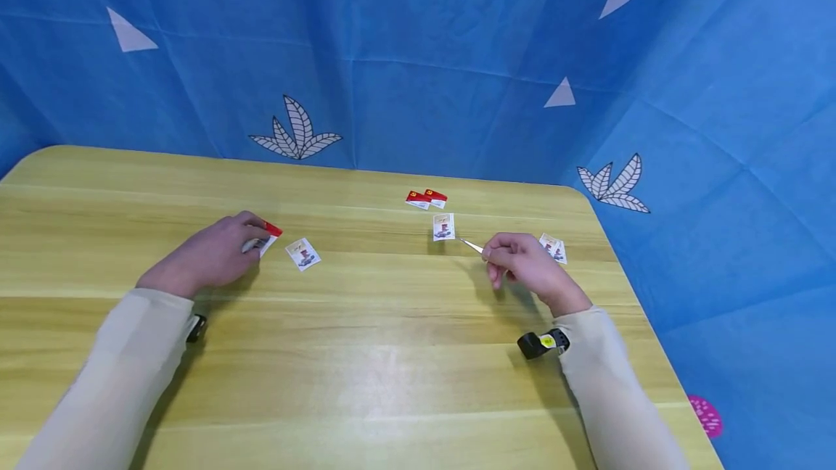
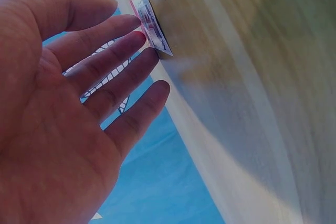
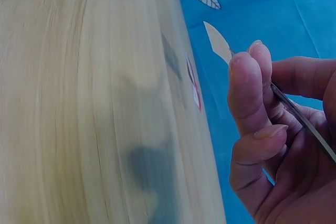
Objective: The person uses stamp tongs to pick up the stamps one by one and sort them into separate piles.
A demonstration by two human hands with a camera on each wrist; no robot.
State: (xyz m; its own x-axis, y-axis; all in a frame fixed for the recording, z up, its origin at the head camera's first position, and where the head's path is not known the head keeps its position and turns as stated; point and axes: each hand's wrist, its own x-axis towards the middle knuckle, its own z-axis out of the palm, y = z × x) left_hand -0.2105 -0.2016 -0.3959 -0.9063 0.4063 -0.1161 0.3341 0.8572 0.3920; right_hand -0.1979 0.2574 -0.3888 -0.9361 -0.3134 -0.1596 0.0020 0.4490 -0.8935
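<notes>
— Why the slim tool [image 1: 472,246]?
— Our right hand [image 1: 525,263] pinches it at a stamp [image 1: 443,227] near frame centre, likely sparing its face; our left hand [image 1: 212,252], fingers spread, meets a red-topped card [image 1: 272,228], centre-left.

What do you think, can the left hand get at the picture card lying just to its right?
Probably yes: the picture card lies uncovered on the table near the left hand, though the red-and-white card partly hidden by that hand might get in the way.
</notes>
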